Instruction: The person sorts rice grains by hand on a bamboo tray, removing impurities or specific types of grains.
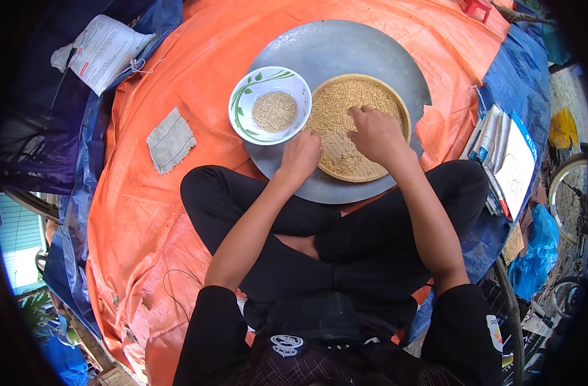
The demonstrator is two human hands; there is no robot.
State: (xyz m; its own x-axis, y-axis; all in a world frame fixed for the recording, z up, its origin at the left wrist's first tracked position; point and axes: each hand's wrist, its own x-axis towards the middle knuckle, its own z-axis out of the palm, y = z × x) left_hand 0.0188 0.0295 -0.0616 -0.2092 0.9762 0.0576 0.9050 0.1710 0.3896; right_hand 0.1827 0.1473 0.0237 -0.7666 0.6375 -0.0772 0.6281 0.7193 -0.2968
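Observation:
A round woven tray (406, 116) holds a spread of yellowish-brown grain (345, 100). My right hand (377, 134) is over this grain, thumb and forefinger apart, with nothing visible between them. Beside the tray's left rim, my left hand (301, 153) has its fingers curled closed; whatever they may hold is hidden. Just above that hand stands a white bowl with green leaf patterns (241, 106), containing paler grain (274, 112). Both the bowl and the woven tray rest on a large round grey metal tray (326, 45).
An orange tarp (197, 83) lies under everything. A grey cloth piece (171, 141) is on the left, and a white printed sack (107, 51) at upper left. Books and papers (515, 167) lie beside my right knee. My crossed legs (242, 199) border the metal tray.

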